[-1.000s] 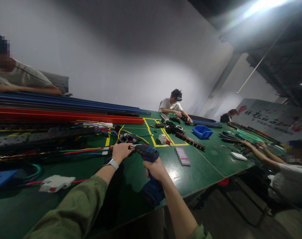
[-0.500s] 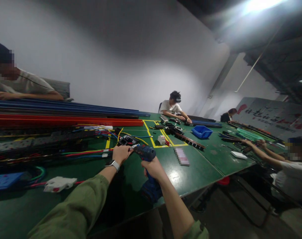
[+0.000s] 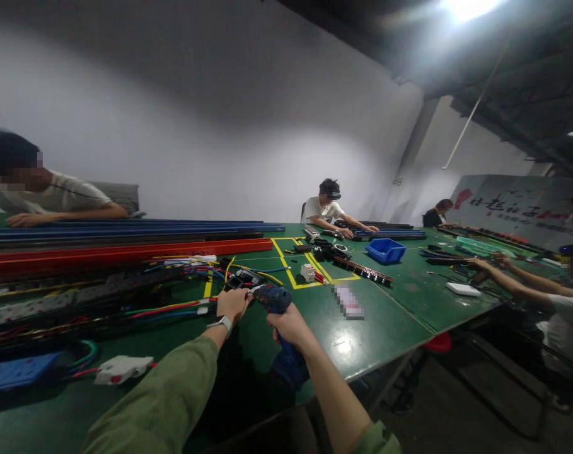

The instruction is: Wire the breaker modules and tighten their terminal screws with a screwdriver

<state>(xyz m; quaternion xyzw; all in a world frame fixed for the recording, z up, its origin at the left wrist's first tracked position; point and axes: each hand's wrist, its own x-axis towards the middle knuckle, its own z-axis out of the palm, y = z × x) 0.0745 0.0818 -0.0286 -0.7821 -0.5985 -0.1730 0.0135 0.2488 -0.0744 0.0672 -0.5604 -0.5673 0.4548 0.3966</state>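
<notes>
My right hand [image 3: 289,325] is wrapped round the grip of a dark blue cordless drill [image 3: 273,297], which points left. At the drill's front end, the fingers of my left hand [image 3: 233,305] are closed. What they pinch is hidden by the hand and the drill head. Just beyond them lies a black part with a clear or glossy top [image 3: 246,277], with yellow and blue wires around it. Red, green and blue wires [image 3: 173,306] run along the table to the left of my left hand.
On the green table [image 3: 385,318] are a red rail [image 3: 220,246], blue rails [image 3: 210,227], a circuit breaker [image 3: 309,273], a pinkish phone-like slab [image 3: 347,301], a blue bin [image 3: 385,251] and a white socket piece [image 3: 120,369]. Co-workers sit behind and to the right.
The view has tilted slightly, so most of the table appears lower and further right. Both hands stay together at the drill's tip. The co-worker at the back has spread their hands apart.
</notes>
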